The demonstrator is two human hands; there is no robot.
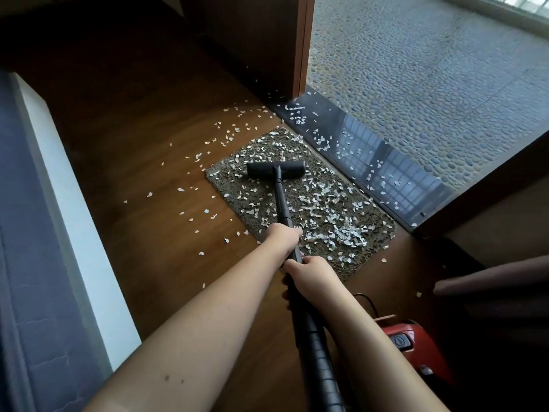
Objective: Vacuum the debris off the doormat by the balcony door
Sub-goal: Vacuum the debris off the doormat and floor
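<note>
A brown doormat (368, 233) lies on the wood floor beside the balcony threshold, strewn with white paper scraps (326, 203). A black vacuum floor head (275, 170) rests on the mat's far left part, joined to a black wand (282, 203). My left hand (283, 234) grips the wand farther down. My right hand (312, 273) grips it just behind, where the ribbed hose (315, 352) begins.
A red vacuum body (410, 343) sits on the floor at my lower right. Scraps also lie on the wood floor (166, 162) and the dark glossy threshold (374, 156). A wooden door frame (303, 46) stands behind; pebbled balcony floor (430, 69) lies beyond. A white-edged wall (59, 179) runs left.
</note>
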